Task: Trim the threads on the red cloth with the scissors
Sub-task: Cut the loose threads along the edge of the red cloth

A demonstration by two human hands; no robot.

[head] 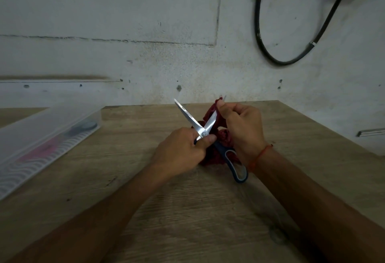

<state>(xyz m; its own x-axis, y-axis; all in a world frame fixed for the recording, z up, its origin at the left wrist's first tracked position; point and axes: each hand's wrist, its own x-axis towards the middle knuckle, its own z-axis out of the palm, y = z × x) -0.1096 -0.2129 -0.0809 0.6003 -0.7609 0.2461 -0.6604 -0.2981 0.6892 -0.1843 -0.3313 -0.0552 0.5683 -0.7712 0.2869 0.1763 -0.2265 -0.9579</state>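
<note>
Dim and greyish overall, with a cool cast on the wall [166, 13] and a muted brown on the table [208, 210]. Lit softly from above and from the far side, with no hard shadow edges, only faint, diffuse darkening beneath the red cloth [225, 136]. Brightest on the scissors [203, 133], with a pale glint along the open blades. Renders the cloth as deep maroon, its folds barely legible. Falls off to heavy darkness on the near forearms [125, 196] toward the bottom corners. Bends straight lines near the edges, wide-angle fashion. Smears the clear box [41, 137] at left into a hazy blur. Mildly soft and grainy throughout, cable [291, 60] at far right included.
</note>
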